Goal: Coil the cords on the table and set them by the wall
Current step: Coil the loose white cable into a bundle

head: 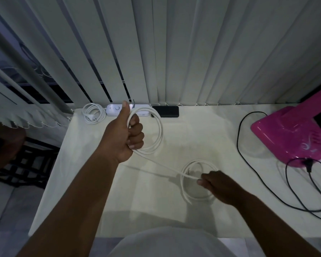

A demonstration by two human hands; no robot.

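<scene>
**The person's arms, hands and clothing, seen from the head camera**

Both forearms are bare to the picture's lower edge, with no sleeve in view. The left hand [123, 135] and right hand [216, 185] carry no glove, ring or watch. A pale, whitish garment [171, 242] covers the torso at the bottom centre, its surface smooth and unmarked.
</scene>
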